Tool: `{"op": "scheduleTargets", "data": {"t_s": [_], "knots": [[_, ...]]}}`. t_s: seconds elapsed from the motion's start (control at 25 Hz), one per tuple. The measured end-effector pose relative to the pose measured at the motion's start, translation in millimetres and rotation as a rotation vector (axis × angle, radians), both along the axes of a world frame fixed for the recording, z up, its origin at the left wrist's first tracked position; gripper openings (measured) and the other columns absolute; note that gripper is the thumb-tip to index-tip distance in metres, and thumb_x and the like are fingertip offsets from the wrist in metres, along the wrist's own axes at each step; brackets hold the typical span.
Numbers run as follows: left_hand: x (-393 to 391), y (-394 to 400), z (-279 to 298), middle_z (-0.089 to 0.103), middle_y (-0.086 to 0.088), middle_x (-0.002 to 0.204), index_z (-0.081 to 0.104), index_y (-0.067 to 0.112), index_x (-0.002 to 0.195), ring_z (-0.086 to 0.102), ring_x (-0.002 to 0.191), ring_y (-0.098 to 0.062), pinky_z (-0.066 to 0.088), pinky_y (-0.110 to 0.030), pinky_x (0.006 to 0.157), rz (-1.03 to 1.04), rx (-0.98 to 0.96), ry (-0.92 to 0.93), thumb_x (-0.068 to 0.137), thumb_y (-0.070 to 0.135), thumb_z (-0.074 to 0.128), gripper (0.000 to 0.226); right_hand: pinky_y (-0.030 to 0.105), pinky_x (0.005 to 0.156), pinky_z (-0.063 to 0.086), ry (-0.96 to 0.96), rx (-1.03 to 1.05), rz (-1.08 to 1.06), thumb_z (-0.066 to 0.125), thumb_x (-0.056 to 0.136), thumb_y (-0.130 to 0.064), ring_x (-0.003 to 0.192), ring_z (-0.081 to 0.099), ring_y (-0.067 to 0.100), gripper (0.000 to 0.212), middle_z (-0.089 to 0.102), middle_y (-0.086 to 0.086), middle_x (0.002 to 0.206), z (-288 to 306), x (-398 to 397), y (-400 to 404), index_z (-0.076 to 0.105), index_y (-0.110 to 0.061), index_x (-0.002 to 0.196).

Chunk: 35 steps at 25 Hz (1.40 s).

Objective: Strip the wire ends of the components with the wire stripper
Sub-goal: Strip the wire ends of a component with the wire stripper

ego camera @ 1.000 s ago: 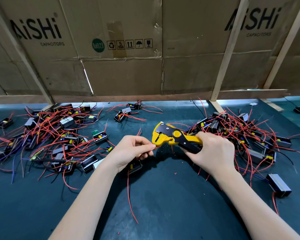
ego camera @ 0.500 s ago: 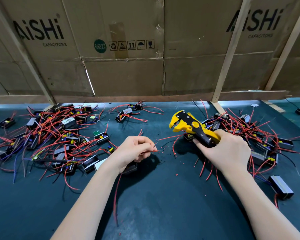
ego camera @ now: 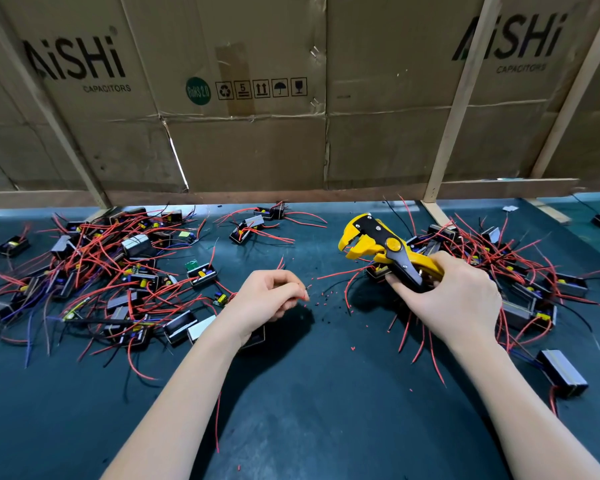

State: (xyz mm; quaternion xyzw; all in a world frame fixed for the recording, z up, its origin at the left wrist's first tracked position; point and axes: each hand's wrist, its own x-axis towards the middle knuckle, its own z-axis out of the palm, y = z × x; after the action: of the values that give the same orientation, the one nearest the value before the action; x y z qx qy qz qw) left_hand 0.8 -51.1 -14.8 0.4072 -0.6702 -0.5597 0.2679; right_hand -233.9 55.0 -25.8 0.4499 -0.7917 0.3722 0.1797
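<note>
Your right hand (ego camera: 454, 299) grips the handles of the yellow-and-black wire stripper (ego camera: 381, 245), fingers curled tight round them, with the tool's head raised off the bench (ego camera: 309, 410) and pointing up and to the left, its mouth standing apart with nothing in it. That hand sits at the near edge of the right-hand heap of components (ego camera: 520, 271) — small black boxes with red wires sprawling out in every direction.

Your left hand (ego camera: 267, 303) hovers near the middle of the bench, its fingers (ego camera: 297, 289) curled and pinched together on the end of a thin red wire (ego camera: 217, 424). That wire appears to trail down past your wrist toward you, and a dark component (ego camera: 257, 337) shows just under the wrist; you cannot tell from here whether it rests on the bench.

Between your two hands, small red and black scraps of insulation (ego camera: 326, 299) lie scattered on the dark green surface. To your left is the larger heap of components (ego camera: 118, 271), tangled in red, black and blue wires. Behind the bench stands a wall of flattened cardboard boxes (ego camera: 243, 143) braced by pale wooden slats (ego camera: 454, 109).
</note>
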Motion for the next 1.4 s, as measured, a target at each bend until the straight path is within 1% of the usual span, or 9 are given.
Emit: {"op": "scheduleTargets", "data": {"t_s": [0.16, 0.32, 0.48, 0.72, 0.84, 0.96, 1.04, 1.28, 1.4], "knots": [[0.6, -4.4, -2.5, 0.036, -0.007, 0.057, 0.069, 0.020, 0.062, 0.016, 0.045, -0.015, 0.013, -0.019, 0.041, 0.058, -0.010, -0.027, 0.086, 0.012, 0.067, 0.025, 0.030, 0.059, 0.037, -0.028, -0.027, -0.016, 0.074, 0.063, -0.066, 0.071, 0.062, 0.034, 0.048, 0.062, -0.001, 0.066, 0.5, -1.7, 1.6, 0.060, -0.021, 0.072], [-2.1, -1.3, -3.3, 0.031, 0.007, 0.042, 0.074, 0.019, 0.081, 0.023, 0.041, -0.010, 0.019, -0.018, 0.040, 0.054, -0.080, -0.049, 0.084, 0.038, 0.072, 0.020, 0.030, 0.059, 0.037, -0.041, -0.027, -0.010, 0.075, 0.064, -0.065, 0.070, 0.061, 0.033, 0.047, 0.061, -0.002, 0.065, 0.8, -2.8, 2.5, 0.061, -0.022, 0.073], [6.4, -3.8, 1.2, 0.062, 0.003, 0.058, 0.063, 0.020, 0.108, 0.049, 0.059, -0.018, 0.040, -0.023, 0.054, -0.046, -0.050, -0.049, 0.075, 0.038, 0.081, 0.042, 0.031, 0.060, 0.040, -0.055, -0.033, -0.025, 0.075, 0.063, -0.066, 0.072, 0.062, 0.033, 0.047, 0.063, -0.002, 0.066, 0.3, -3.2, 5.2, 0.062, -0.022, 0.075], [25.6, -10.5, 6.1, 0.056, 0.011, 0.054, 0.070, 0.024, 0.069, 0.045, 0.047, 0.001, 0.037, -0.014, 0.054, -0.136, -0.464, -0.471, 0.074, 0.028, 0.084, 0.015, 0.031, 0.064, 0.043, -0.139, -0.137, -0.019, 0.076, 0.065, -0.065, 0.072, 0.060, 0.028, 0.045, 0.062, -0.007, 0.069, 3.1, -4.5, 8.0, 0.062, -0.025, 0.081], [9.9, -2.4, 9.3, 0.059, 0.010, 0.057, 0.064, 0.016, 0.080, 0.053, 0.048, -0.005, 0.041, -0.018, 0.053, -0.104, -0.425, -0.169, 0.088, 0.015, 0.072, 0.011, 0.037, 0.074, 0.046, -0.161, -0.217, 0.002, 0.076, 0.070, -0.059, 0.094, 0.059, 0.030, 0.053, 0.064, 0.001, 0.094, 5.5, -7.0, 3.3, 0.061, -0.018, 0.099], [-9.0, 9.1, 14.6, 0.072, 0.006, 0.108, 0.051, 0.015, 0.125, 0.070, 0.096, -0.012, 0.052, -0.020, 0.080, -0.222, -0.280, 0.210, 0.094, 0.009, 0.062, 0.033, 0.037, 0.078, 0.044, -0.205, -0.260, -0.001, 0.078, 0.072, -0.054, 0.101, 0.058, 0.031, 0.055, 0.064, 0.005, 0.101, 5.0, -12.4, 3.0, 0.060, -0.014, 0.104], [-8.0, 6.5, 12.8, 0.064, 0.005, 0.128, 0.041, 0.022, 0.139, 0.063, 0.114, -0.013, 0.049, -0.027, 0.096, -0.211, -0.338, 0.178, 0.092, 0.016, 0.064, 0.053, 0.036, 0.080, 0.042, -0.218, -0.287, -0.012, 0.079, 0.072, -0.052, 0.102, 0.057, 0.032, 0.055, 0.063, 0.007, 0.102, 4.4, -15.7, 4.4, 0.060, -0.011, 0.106], [43.5, -31.8, 5.8, 0.070, 0.011, 0.090, 0.071, 0.023, 0.093, 0.061, 0.080, -0.008, 0.047, -0.029, 0.078, 0.352, -0.723, -0.222, 0.084, 0.004, 0.069, 0.021, 0.031, 0.082, 0.038, -0.193, -0.363, 0.017, 0.076, 0.074, -0.055, 0.101, 0.055, 0.032, 0.058, 0.063, 0.010, 0.102, 9.6, -20.3, 8.2, 0.060, -0.009, 0.105], [76.6, -44.5, 6.4, 0.066, 0.011, 0.068, 0.067, 0.028, 0.072, 0.053, 0.059, -0.006, 0.042, -0.017, 0.064, 0.436, -0.678, -0.381, 0.079, 0.023, 0.078, 0.014, 0.040, 0.088, 0.041, -0.144, -0.328, 0.015, 0.072, 0.073, -0.061, 0.101, 0.054, 0.035, 0.066, 0.063, 0.012, 0.103, 6.8, -17.8, 7.5, 0.060, -0.007, 0.109]]}}
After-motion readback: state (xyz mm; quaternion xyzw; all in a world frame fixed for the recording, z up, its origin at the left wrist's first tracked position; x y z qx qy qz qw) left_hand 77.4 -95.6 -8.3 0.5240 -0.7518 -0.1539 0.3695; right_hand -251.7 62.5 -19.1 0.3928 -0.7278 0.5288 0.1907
